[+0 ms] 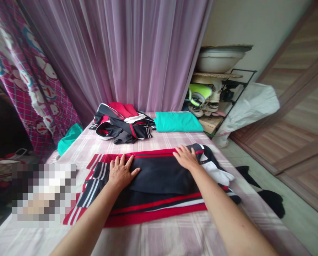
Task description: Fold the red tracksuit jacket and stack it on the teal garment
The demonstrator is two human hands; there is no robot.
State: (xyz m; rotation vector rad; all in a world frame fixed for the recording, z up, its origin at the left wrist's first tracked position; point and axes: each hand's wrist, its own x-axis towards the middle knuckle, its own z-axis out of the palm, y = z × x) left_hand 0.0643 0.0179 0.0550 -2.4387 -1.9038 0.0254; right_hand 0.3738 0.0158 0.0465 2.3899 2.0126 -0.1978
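Observation:
A black, red and white striped garment [159, 185] lies spread across the pink checked bed [159, 238] in front of me. My left hand [120, 172] rests flat on its black panel, fingers spread. My right hand [186, 157] lies flat on the garment's far right part, fingers stretched out, next to a bunched white and black end [214, 170]. Neither hand holds anything.
A heap of red, black and white clothes [123, 124] and a folded teal cloth [177, 122] lie at the bed's far edge. Another teal cloth [69, 138] sits at the left. A shoe rack [214, 99] with a basin, a white bag [251, 106] and black socks [268, 199] are at the right.

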